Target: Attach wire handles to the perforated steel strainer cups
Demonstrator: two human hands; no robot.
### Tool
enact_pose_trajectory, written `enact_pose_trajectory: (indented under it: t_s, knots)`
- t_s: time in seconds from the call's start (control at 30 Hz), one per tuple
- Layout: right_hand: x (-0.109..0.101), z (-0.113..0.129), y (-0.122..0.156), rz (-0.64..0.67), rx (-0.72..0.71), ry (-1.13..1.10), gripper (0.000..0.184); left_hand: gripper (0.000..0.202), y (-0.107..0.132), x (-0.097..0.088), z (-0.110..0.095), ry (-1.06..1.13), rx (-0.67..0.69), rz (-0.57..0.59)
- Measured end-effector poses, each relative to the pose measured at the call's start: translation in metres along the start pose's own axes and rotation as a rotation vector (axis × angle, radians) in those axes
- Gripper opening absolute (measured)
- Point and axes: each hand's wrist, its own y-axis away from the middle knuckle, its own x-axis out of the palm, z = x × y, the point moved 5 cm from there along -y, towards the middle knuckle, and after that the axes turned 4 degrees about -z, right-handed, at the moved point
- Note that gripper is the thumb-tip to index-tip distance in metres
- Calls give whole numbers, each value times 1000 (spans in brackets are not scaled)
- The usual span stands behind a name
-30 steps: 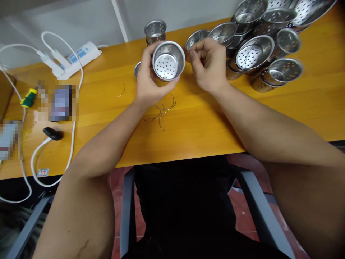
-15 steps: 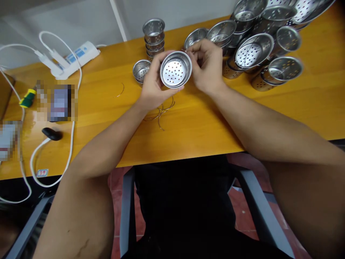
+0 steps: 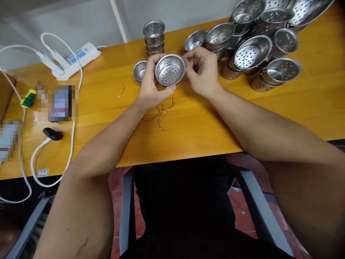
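Since 0.5 s ago: strainer cup (image 3: 169, 70) shifted left, mouth tipped more upward. L hand (image 3: 151, 86) grasps cup from below, above the table's middle. R hand (image 3: 202, 73) has fingers bunched at cup rim; grip can't be told. Surface: orange wood table (image 3: 188, 133). Bent wires (image 3: 160, 111) lie under the hands. Cup stack (image 3: 154, 37) at back, strainer pile (image 3: 256, 50) back-right. Power strip (image 3: 77, 57), screwdriver (image 3: 28, 98) at left. Grey wall (image 3: 81, 18), red floor tiles (image 3: 115, 180).

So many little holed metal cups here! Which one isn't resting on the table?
The strainer cup gripped in the left hand, with the right hand at its rim. All the other cups sit on the table, loose or stacked.
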Motion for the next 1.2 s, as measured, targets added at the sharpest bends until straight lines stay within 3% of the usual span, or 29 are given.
enact_pose_trajectory:
  t_s: [0.23,0.37,0.47,0.6,0.8,1.03,1.2]
  knots:
    - [4,-7,-1,16,41,19,54,87,3,2,57,127,62,54]
    - [5,-5,1,-12,28,12,57,68,3,0,49,73,-76,-42]
    - [6,-1,3,4,23,7,53,81,3,0,43,-26,-125,3]
    - [5,5,3,20,45,32,59,97,4,-1,61,-24,-108,64]
    - [3,6,3,18,60,57,59,75,6,0,75,-1,-108,-47]
    - [4,1,2,-2,-29,8,51,87,7,1,70,12,-31,82]
    - [3,-10,0,-38,-109,22,60,98,10,2,78,-14,-67,116]
